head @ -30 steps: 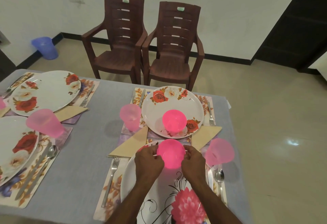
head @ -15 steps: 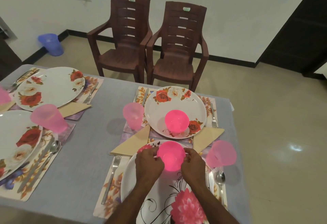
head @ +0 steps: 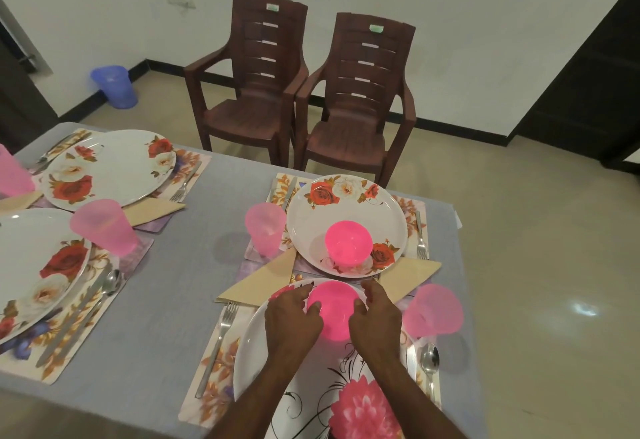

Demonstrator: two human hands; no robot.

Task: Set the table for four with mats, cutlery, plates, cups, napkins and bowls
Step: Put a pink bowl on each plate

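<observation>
A pink bowl (head: 335, 310) stands on the near white plate with a pink flower (head: 301, 397). My left hand (head: 292, 317) holds its left side and my right hand (head: 375, 315) holds its right side, thumbs on the rim. Just beyond, a second pink bowl (head: 348, 242) sits on a rose-patterned plate (head: 346, 203). Pink cups (head: 265, 229) (head: 433, 310) stand by these two settings, with beige napkins (head: 263, 281) (head: 408, 274), a fork (head: 218, 345) and a spoon (head: 430, 366) on floral mats.
At the left, two more rose plates (head: 107, 168) (head: 31, 265) lie on mats with a pink cup (head: 104, 225), a napkin and cutlery. Two brown plastic chairs (head: 249, 92) (head: 356, 109) stand past the grey table's far edge. A blue bin (head: 114, 85) sits by the wall.
The view has tilted and shifted a little. Both hands stay on the near pink bowl, which rests at the far part of the near plate.
</observation>
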